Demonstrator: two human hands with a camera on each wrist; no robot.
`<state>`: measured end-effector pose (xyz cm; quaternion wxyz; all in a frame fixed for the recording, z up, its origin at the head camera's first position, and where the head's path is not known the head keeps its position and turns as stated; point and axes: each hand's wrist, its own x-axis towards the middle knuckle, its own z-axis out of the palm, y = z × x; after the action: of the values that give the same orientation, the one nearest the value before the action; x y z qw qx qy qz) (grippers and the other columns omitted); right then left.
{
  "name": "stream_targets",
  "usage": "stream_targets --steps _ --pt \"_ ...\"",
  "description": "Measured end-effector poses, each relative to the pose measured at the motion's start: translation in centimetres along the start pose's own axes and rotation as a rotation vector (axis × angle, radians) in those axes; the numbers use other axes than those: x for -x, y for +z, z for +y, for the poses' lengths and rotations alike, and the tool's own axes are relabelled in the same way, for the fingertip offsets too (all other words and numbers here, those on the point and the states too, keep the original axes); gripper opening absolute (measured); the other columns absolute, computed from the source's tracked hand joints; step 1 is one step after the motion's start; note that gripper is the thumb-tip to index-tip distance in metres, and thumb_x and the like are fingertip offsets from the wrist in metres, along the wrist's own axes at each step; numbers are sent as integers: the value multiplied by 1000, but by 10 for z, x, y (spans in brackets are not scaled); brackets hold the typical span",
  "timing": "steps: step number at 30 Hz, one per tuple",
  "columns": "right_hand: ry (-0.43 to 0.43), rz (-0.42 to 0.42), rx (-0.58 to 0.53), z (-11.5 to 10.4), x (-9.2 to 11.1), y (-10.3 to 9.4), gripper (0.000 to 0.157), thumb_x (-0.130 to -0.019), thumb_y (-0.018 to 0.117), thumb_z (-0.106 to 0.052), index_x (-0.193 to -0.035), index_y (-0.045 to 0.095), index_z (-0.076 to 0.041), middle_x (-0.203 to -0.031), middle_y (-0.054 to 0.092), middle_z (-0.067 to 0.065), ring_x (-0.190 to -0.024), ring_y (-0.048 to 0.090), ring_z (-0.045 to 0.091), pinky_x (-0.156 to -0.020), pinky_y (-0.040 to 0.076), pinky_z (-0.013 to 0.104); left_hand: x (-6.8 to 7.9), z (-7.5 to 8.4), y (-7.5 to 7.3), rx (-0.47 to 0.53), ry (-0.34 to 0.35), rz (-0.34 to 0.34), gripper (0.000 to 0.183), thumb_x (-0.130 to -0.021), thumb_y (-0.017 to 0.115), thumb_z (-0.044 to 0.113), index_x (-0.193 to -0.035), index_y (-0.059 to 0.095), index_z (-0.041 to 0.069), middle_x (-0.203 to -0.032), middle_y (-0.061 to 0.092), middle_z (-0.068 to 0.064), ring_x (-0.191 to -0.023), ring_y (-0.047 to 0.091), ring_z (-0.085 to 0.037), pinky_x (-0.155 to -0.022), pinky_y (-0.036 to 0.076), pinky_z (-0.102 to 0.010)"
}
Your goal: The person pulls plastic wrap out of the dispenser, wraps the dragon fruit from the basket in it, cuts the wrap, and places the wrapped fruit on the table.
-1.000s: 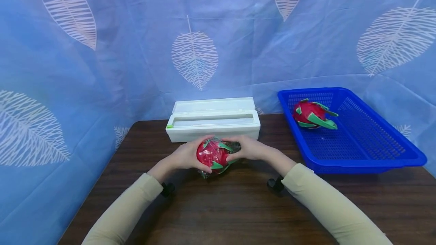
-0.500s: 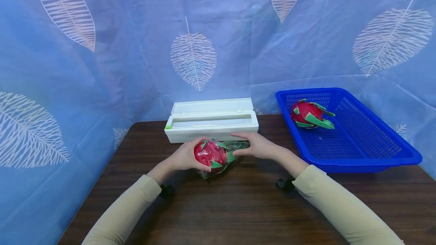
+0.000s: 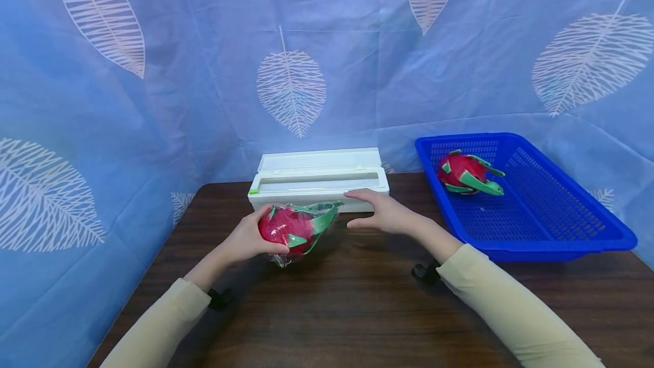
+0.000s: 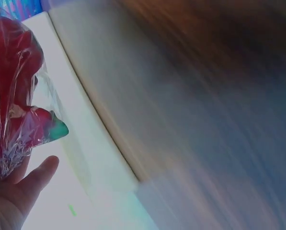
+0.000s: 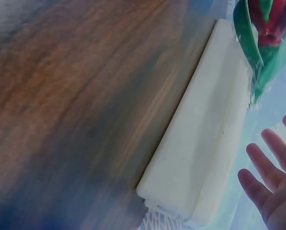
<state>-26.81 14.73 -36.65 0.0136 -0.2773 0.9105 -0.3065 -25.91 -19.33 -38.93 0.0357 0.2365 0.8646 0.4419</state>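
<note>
My left hand [image 3: 249, 238] grips a red dragon fruit with green scales [image 3: 286, 230] by its left side. Clear plastic film covers the fruit, and its creases show in the left wrist view, where the wrapped dragon fruit [image 4: 13, 81] fills the left edge beside my thumb. To the right of the leafy tip, my right hand [image 3: 385, 213] is spread with a gap between thumb and fingers and holds nothing. The right wrist view shows those extended fingers [image 5: 265, 167] below the green tip of the fruit [image 5: 260, 62].
Behind the hands stands a white cling film box [image 3: 319, 192] with its lid raised. On the right a blue plastic basket [image 3: 541, 249] holds another dragon fruit [image 3: 465, 174]. The dark wooden table [image 3: 347, 311] ends at a blue leaf-print cloth [image 3: 204, 72].
The right hand has let go of the wrapped dragon fruit and moved slightly right. The left hand has carried the fruit to the left, and its leafy tip now points up and right.
</note>
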Motion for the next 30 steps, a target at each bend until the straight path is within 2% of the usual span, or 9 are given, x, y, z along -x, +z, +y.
stream_targets --steps 8,13,18,30 --pt "-39 -21 7 -3 -10 7 77 -85 73 -45 -148 41 -12 -150 40 12 -137 35 33 -107 34 53 36 -20 -21 -23 -44 110 87 -67 90 28 -138 41 14 -129 51 -16 -115 49 -37 -75 58 -42" --pt "-33 -41 10 -3 -17 13 77 -85 74 -43 -148 41 -13 -151 39 9 -139 34 29 -108 33 49 55 -30 -33 -42 -105 185 89 -67 90 29 -139 39 14 -132 48 -17 -117 46 -37 -78 57 -45" --pt "-34 -47 16 -6 -23 17 76 -86 74 -39 -149 41 -14 -151 39 9 -139 34 29 -109 32 49 68 -38 -47 -75 -138 250 92 -69 89 29 -141 35 11 -132 46 -19 -118 43 -38 -78 56 -48" --pt "-48 -77 56 -15 -40 27 78 -85 71 -50 -149 41 -17 -151 39 7 -138 35 27 -109 33 46 90 -52 -77 -128 -209 404 93 -77 84 33 -147 27 8 -137 39 -24 -118 38 -43 -80 54 -53"
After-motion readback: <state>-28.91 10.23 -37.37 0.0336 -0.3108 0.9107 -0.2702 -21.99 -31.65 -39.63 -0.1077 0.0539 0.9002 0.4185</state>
